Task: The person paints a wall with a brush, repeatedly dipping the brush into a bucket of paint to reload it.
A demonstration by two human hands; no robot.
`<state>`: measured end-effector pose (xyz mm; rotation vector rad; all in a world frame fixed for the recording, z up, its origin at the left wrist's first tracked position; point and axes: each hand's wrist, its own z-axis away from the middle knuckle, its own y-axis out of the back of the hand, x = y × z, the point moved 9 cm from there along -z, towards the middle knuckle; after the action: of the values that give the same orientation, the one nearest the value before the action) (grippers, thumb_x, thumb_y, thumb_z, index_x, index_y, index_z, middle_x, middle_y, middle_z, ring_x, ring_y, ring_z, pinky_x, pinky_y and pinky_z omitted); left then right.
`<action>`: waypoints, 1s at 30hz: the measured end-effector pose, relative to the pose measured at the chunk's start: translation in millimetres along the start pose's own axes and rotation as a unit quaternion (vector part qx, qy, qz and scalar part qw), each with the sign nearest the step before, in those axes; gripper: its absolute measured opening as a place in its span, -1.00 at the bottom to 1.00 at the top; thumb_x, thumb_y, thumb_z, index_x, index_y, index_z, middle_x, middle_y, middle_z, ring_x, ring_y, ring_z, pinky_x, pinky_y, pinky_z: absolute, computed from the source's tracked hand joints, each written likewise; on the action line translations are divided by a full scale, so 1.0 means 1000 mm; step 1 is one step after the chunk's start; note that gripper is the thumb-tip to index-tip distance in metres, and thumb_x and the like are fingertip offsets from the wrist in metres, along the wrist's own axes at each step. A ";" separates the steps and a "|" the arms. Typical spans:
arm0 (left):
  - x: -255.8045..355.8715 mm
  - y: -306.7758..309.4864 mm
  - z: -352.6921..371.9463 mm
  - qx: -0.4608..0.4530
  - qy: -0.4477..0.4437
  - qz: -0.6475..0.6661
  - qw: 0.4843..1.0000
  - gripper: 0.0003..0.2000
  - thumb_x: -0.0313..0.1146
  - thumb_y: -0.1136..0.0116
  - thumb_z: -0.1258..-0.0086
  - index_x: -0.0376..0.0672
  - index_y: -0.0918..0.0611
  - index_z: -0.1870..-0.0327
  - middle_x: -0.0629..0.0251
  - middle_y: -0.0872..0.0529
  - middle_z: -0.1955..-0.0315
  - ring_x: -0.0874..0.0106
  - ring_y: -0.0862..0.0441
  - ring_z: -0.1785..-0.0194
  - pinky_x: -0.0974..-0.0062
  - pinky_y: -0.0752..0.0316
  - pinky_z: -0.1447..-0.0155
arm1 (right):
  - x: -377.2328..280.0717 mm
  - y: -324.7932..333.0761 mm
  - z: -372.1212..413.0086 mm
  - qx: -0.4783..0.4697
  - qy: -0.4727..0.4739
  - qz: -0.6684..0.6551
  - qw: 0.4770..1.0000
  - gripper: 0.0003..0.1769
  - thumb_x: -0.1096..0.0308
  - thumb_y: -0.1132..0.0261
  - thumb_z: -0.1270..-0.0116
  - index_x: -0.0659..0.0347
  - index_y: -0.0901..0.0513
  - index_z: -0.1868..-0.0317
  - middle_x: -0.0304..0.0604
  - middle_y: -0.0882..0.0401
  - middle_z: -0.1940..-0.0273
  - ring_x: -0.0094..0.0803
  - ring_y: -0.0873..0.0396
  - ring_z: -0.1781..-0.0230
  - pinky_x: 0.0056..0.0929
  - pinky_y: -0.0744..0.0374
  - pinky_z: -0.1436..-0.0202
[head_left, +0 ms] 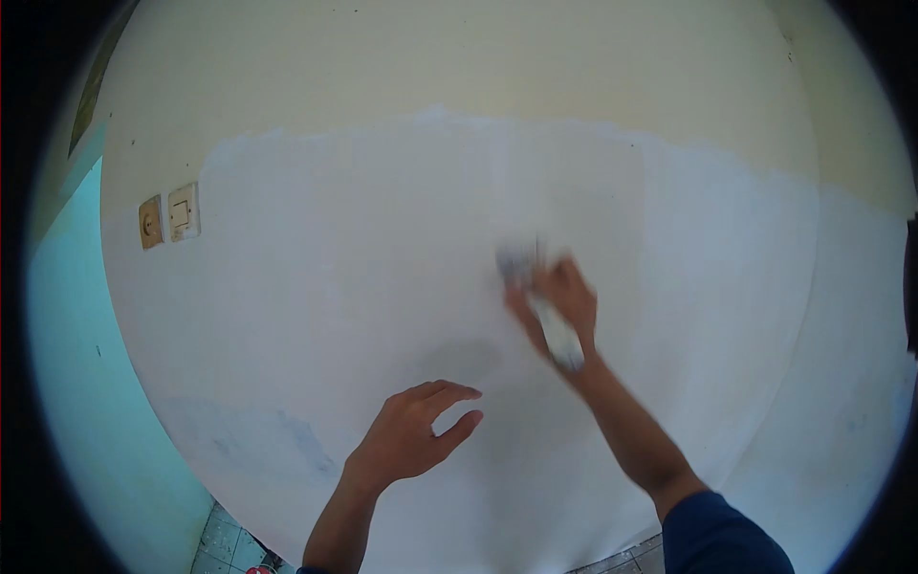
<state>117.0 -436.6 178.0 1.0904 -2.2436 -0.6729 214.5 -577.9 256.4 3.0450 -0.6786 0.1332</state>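
My right hand (572, 297) is wrapped round a paintbrush (559, 333), its pale handle slanting down over my wrist. The brush head, smeared by motion, is right at the white-painted part of the wall (402, 249). Lower and to the left, my left hand (416, 430) hangs in front of the wall with thumb and fingers apart, holding nothing. Above a ragged upper edge of the white paint, the wall is cream yellow.
A socket (150, 223) and a light switch (184, 212) sit on the wall at left. Beyond the left corner is a turquoise wall (86, 383). Floor tiles (222, 536) show at the bottom. Another partly white wall (851, 287) adjoins at right.
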 end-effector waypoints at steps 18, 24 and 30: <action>-0.007 0.009 0.001 -0.003 -0.044 0.019 0.999 -0.79 -0.28 -0.26 -0.37 -0.16 -0.68 0.08 0.21 -0.75 0.17 0.28 -0.72 0.32 0.37 -0.62 0.17 | -0.008 -0.002 0.064 -0.114 -0.049 -0.018 0.992 -0.83 0.34 -0.49 -0.06 0.13 -0.64 0.40 -0.05 -0.50 0.37 -0.23 -0.51 0.53 -0.32 -0.54 0.51; 0.006 -0.001 -0.030 -0.028 0.007 0.066 0.997 -0.81 -0.33 -0.28 -0.36 -0.16 -0.69 0.07 0.22 -0.75 0.14 0.30 -0.72 0.09 0.42 -0.63 0.19 | -0.019 0.044 -0.088 0.107 0.046 -0.004 0.993 -0.80 0.35 -0.49 -0.07 0.21 -0.63 0.42 -0.10 -0.43 0.49 -0.28 -0.45 0.47 -0.32 -0.46 0.48; 0.011 -0.026 -0.022 -0.021 -0.060 0.049 0.997 -0.81 -0.33 -0.28 -0.36 -0.17 -0.70 0.07 0.24 -0.76 0.14 0.34 -0.73 0.11 0.46 -0.62 0.23 | 0.013 -0.010 0.066 -0.095 -0.065 -0.037 0.993 -0.85 0.38 -0.45 -0.15 0.10 -0.60 0.37 -0.09 -0.47 0.37 -0.17 -0.56 0.32 -0.32 -0.55 0.37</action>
<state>139.5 -464.2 180.0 0.9342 -2.3567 -0.7587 235.4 -576.6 191.7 2.9082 -0.5489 -0.1257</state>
